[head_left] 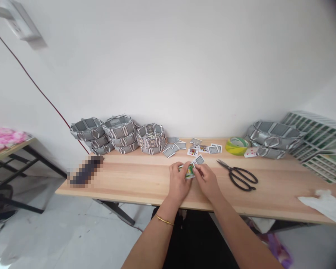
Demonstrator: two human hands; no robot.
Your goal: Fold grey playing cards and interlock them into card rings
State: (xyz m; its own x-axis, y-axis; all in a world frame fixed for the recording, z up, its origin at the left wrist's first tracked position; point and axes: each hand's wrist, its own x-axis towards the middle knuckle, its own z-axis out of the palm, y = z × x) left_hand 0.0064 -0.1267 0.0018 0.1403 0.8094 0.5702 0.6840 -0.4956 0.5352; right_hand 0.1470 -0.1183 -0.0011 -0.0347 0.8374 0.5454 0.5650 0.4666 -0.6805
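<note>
Curling the left hand (178, 179) around a green card pack (189, 171), to the left of the scissors (230, 170) and just above the table (140, 179). Bringing the right hand (208, 180) in from the other side, between pack and scissors, with thumb and forefinger pinching at the pack's right edge. Just past these fingertips, a grey-backed card (199, 160), also left of the scissors; impossible to say whether caught in the fingers or resting on the wood.

Farther back and left of the scissors, face cards (194, 150) and then grey-backed loose cards (173, 145), some overlapping. Farther left of the scissors again, a small basket (150, 144) with patterned sides, then two stacks of grey baskets (124, 142) against the wall (168, 74). Directly behind the scissors, a yellow-green roll of tape (236, 150). To the right of the scissors, toward the back, more grey rings in a stack (268, 138), with striped green-and-white boxes (319, 134) beyond. Nearer and right of the scissors, a crumpled white sheet (324, 205).
</note>
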